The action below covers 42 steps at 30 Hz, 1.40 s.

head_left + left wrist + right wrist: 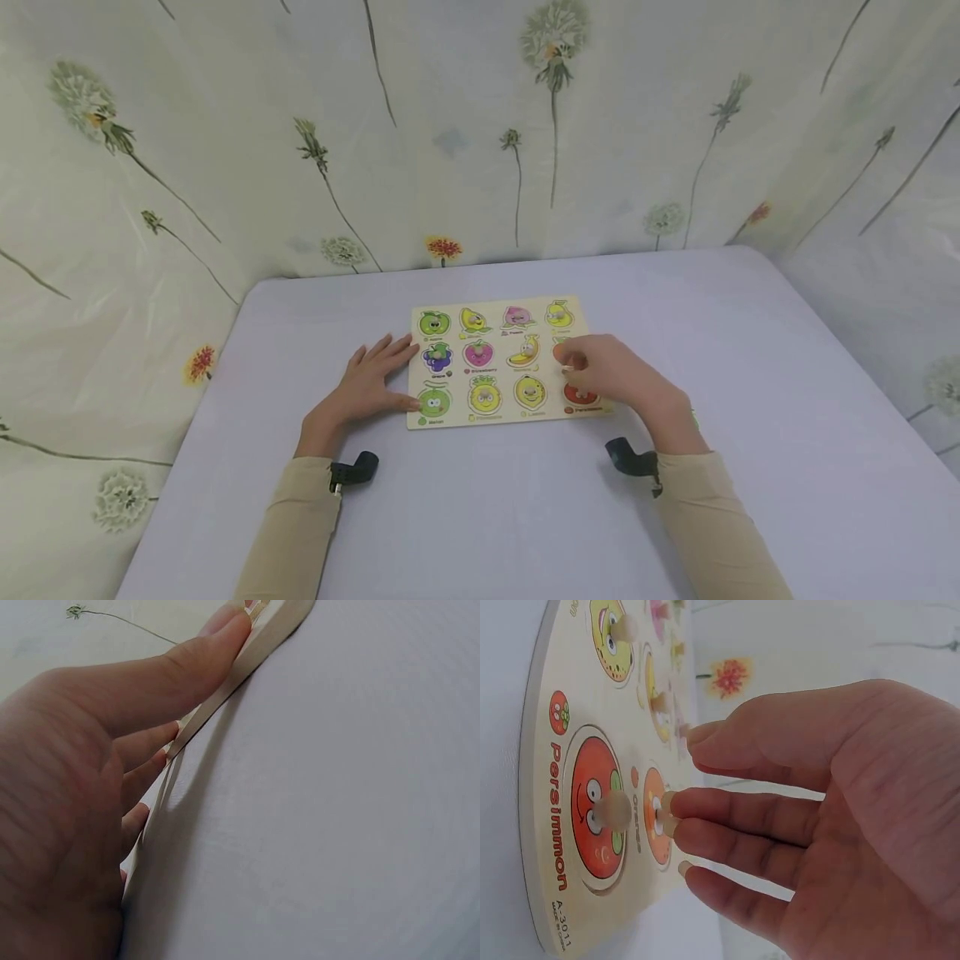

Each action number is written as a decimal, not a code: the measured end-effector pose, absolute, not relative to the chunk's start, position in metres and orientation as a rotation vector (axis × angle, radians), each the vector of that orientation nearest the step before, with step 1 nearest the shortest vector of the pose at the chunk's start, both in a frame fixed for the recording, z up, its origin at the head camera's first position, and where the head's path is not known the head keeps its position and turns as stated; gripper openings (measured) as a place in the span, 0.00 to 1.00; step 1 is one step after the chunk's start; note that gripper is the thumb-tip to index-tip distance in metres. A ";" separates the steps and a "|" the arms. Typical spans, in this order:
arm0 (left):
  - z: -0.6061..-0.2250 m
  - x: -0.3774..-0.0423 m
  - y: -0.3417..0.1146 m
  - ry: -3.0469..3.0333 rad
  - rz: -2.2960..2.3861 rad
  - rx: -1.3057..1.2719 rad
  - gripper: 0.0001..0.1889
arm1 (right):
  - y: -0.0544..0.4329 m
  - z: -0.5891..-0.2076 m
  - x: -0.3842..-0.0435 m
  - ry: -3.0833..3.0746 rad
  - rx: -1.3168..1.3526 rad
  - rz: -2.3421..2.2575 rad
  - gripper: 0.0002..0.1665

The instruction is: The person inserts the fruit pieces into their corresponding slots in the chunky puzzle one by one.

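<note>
A wooden fruit puzzle board (461, 422) lies on the table, with knobbed fruit pieces in its recesses. My left hand (372, 379) rests against the board's left edge, fingers spread. Its thumb (169, 682) lies at the near left corner, by the melon piece (435, 403). Over the right side hovers my right hand (611, 367), thumb and fingers apart. In the right wrist view its fingertips are at the orange piece (657, 838), partly hidden; whether they touch it I cannot tell. The persimmon piece (592, 844) sits nearer, its knob (615, 812) standing up.
A pale cloth covers the table (480, 517). Behind it hangs a curtain (450, 167) printed with dandelions. Black wrist cameras (632, 458) jut inward from both sleeves. A bit of something green (695, 419) shows beside the right wrist, mostly hidden.
</note>
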<state>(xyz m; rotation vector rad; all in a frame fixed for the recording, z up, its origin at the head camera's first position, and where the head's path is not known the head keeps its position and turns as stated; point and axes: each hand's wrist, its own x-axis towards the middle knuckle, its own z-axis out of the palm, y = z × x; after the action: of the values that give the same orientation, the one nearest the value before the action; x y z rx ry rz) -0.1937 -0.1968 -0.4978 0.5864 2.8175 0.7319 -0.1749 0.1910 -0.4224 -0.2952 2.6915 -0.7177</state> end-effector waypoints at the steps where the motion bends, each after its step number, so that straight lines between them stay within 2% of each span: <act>1: -0.498 -0.194 -0.197 2.817 0.733 0.586 0.55 | 0.192 -0.422 -0.175 2.688 -0.284 -0.714 0.16; 13: -0.494 -0.191 -0.195 2.813 0.742 0.575 0.55 | 0.209 -0.423 -0.175 2.654 -0.184 -0.703 0.22; 22: -0.495 -0.191 -0.195 2.812 0.726 0.575 0.54 | 0.220 -0.418 -0.175 2.700 -0.267 -0.644 0.09; 42: -0.495 -0.191 -0.196 2.809 0.745 0.570 0.55 | 0.241 -0.407 -0.169 2.649 -0.215 -0.560 0.12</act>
<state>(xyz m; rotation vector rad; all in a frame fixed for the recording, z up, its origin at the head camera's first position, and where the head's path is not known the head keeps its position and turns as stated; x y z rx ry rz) -0.1910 -0.1960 -0.4948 0.5698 2.8090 0.7449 -0.1691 0.2407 -0.4069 -0.2152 2.6486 -0.5604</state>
